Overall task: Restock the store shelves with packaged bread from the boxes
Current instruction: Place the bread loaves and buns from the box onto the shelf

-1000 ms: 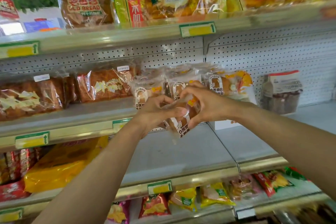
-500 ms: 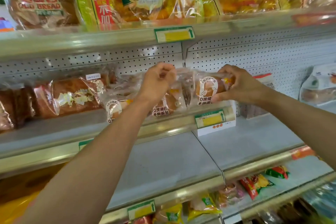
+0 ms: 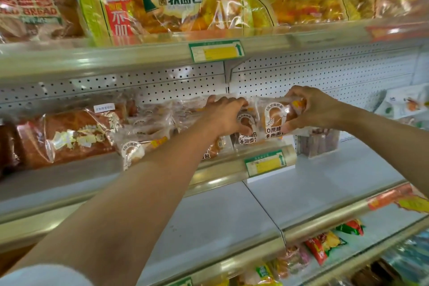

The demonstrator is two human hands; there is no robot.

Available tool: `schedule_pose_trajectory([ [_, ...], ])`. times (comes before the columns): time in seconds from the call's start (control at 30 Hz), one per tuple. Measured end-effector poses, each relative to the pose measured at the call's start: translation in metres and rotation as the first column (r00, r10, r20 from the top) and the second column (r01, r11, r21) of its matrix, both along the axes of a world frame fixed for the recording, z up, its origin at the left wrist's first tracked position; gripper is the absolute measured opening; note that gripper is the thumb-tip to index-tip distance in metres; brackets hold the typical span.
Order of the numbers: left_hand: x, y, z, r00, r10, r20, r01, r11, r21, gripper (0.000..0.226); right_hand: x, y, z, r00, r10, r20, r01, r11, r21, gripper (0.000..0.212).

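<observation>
My right hand [image 3: 313,109] grips a small clear bread pack [image 3: 276,116] with a round white label, held upright at the right end of the middle shelf [image 3: 69,183]. Just left of it, my left hand [image 3: 226,116] holds a second matching pack [image 3: 247,133] standing on the same shelf, thumb low on its front. More of these small packs [image 3: 141,146] lie in a loose pile further left, partly hidden by my left forearm.
Long brown loaves [image 3: 69,137] fill the shelf's left part. Above, the top shelf [image 3: 139,53] carries large yellow bread bags [image 3: 167,0]. A box of dark goods [image 3: 318,141] stands behind on the right. The lower white shelf [image 3: 313,183] shows bare surface; snack packets [image 3: 325,246] sit below.
Both hands carried the small packs up from in front of the shelf edge onto the middle shelf, then spread apart. The view shifted right and closer.
</observation>
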State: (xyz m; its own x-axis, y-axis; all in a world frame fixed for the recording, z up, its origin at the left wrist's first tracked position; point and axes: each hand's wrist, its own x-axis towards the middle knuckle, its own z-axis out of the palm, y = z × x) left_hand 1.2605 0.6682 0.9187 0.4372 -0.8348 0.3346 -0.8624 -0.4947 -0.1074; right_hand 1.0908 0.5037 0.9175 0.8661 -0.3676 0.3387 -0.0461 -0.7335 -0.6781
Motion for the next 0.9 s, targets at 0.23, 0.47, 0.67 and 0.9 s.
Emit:
schedule_pose_trajectory([
  [0.23,0.004,-0.015,-0.007,0.995,0.078,0.066,-0.08,0.997,0.024,0.09,0.002,-0.002,0.001,0.999,0.009,-0.038,-0.011,0.998,-0.062,0.051],
  [0.47,0.009,-0.018,-0.002,0.989,0.129,0.07,-0.12,0.986,-0.118,0.074,0.021,0.003,-0.009,0.999,-0.032,-0.016,0.03,0.991,-0.134,0.061],
  [0.67,0.023,-0.012,0.007,0.971,0.037,-0.234,-0.094,0.967,-0.237,0.037,0.035,0.002,-0.022,0.995,0.022,-0.101,-0.032,0.995,-0.098,0.067],
  [0.9,0.029,-0.013,0.005,0.951,0.005,-0.31,-0.095,0.957,-0.275,0.031,0.043,0.006,-0.019,0.956,0.053,-0.288,-0.08,0.993,-0.083,0.067],
])
